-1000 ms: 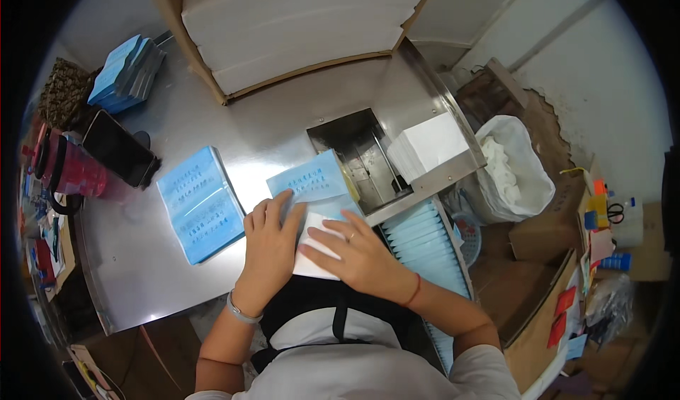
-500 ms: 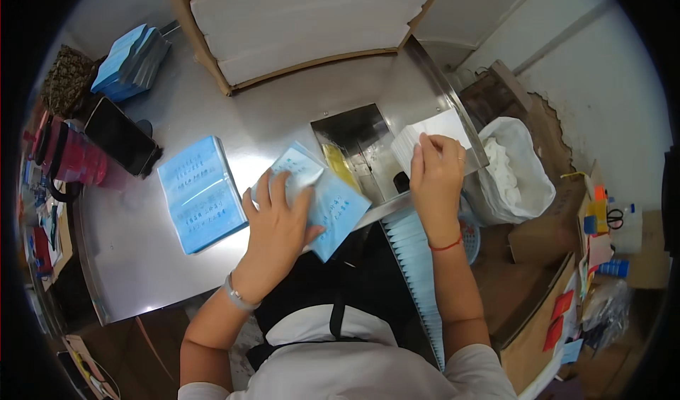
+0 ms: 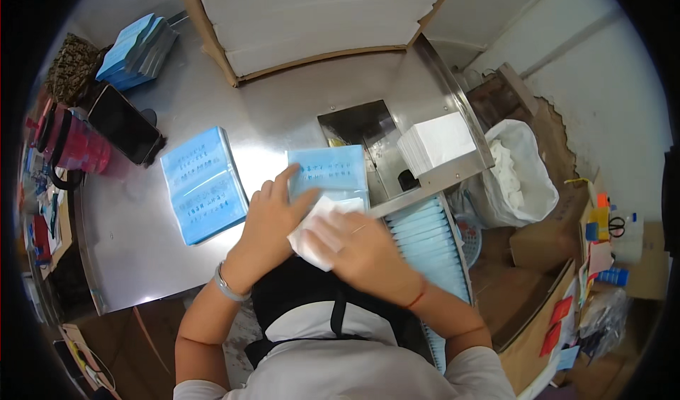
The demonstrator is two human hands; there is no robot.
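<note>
Worktable [image 3: 134, 269] in head view: bare metal, with blue packet [image 3: 327, 165] lying by the near edge, between thick blue stack [image 3: 204, 187] to the left and dark recess [image 3: 361, 124] to the right; packet overlapping near left corner of recess. Left hand [image 3: 268, 226], wide, fingers spread, one fingertip at left edge of packet, thumb pointing right toward white paper [image 3: 327, 209]; silver bracelet [image 3: 227, 286] at wrist. Right hand [image 3: 375, 255], fingers bent around white paper, outline blurred; exact finger placement impossible to tell. Red band [image 3: 416, 297] at wrist. White paper crumpled, over near end of packet. To the right, beyond recess, upright pile of white sheets [image 3: 445, 145]; nearer, row of pale blue packets [image 3: 425, 240] standing on edge below table level. Farther right, pale plastic bag [image 3: 531, 180] with white contents, and at right rim, scissors [image 3: 617, 225]. Far side of worktable: open carton [image 3: 228, 67] packed with white blocks. Far left: second blue stack [image 3: 131, 56], next to brown bundle [image 3: 73, 67]; nearer, dark phone [image 3: 122, 125], tilted, just beside pink jug [image 3: 88, 148].
</note>
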